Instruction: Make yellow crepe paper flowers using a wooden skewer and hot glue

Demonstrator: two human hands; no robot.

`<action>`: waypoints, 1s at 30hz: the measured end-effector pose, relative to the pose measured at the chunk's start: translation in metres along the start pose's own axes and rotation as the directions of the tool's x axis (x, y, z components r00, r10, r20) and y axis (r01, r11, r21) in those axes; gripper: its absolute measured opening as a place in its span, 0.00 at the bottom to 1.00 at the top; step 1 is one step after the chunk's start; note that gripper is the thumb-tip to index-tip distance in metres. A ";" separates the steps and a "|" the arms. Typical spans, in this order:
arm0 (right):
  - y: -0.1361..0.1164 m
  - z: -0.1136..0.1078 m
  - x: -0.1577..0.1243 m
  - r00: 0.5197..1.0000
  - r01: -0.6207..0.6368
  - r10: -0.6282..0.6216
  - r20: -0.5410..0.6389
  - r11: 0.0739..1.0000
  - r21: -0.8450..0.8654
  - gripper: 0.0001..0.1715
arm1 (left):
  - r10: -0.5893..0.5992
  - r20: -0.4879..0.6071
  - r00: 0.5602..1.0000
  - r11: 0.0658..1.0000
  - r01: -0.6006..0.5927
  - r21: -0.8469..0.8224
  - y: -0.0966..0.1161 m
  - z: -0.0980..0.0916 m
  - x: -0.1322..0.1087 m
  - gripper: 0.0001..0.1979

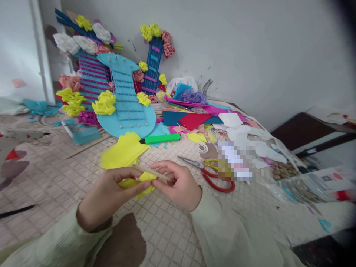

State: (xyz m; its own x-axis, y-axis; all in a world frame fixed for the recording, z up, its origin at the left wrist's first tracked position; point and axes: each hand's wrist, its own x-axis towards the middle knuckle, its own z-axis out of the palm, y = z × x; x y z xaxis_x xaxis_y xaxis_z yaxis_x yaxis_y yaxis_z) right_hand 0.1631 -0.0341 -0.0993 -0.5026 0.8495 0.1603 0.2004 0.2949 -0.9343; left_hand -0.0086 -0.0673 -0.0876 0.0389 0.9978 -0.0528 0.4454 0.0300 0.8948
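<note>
Low over the tiled-pattern table, my left hand [111, 194] pinches a piece of yellow crepe paper [148, 176]. My right hand [178, 181] grips a thin wooden stick [152, 171], its fingertips also touching the yellow paper, which is bent around the stick. The fingers of both hands nearly meet, and part of the paper is hidden behind them. Just beyond lies a stack of yellow crepe paper pieces [121, 150]. A green marker [162, 139] with a black end rests against its right side. Red-and-yellow-handled scissors [211, 167] lie to the right of my right hand.
Behind stand blue cardboard guitar shapes [126, 96] with strings and paper flowers [104, 103]. Coloured sheets [194, 120], purple yarn [194, 97] and white scraps [244, 135] fill the back right. A white ring [202, 148] lies near the scissors. A dark stick [16, 211] is at left.
</note>
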 end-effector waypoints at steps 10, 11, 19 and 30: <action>-0.010 -0.017 -0.001 0.973 0.227 -0.228 0.024 0.939 -0.260 0.13 | -0.070 -0.021 0.997 0.983 0.065 -0.174 0.000 0.000 0.001 0.08; -0.010 -0.019 -0.001 0.966 0.254 -0.253 0.047 0.915 -0.313 0.13 | -0.095 -0.041 0.995 0.975 0.085 -0.207 0.002 0.001 0.001 0.09; -0.006 -0.021 0.004 0.952 0.299 -0.276 0.129 0.763 -0.573 0.18 | -0.185 -0.096 0.978 0.961 0.160 -0.223 0.007 0.003 -0.001 0.15; 0.002 -0.017 0.003 0.862 0.480 -0.496 0.105 0.733 -0.482 0.13 | -0.020 -0.125 0.992 1.000 0.018 -0.017 0.009 0.004 -0.004 0.10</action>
State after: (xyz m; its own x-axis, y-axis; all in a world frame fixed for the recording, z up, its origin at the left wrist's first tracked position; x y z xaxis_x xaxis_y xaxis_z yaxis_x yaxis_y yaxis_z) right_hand 0.1757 -0.0234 -0.0950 -0.6206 0.5400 0.5686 0.3109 0.8351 -0.4538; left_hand -0.0009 -0.0709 -0.0815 -0.0827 0.9965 -0.0151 0.4307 0.0494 0.9011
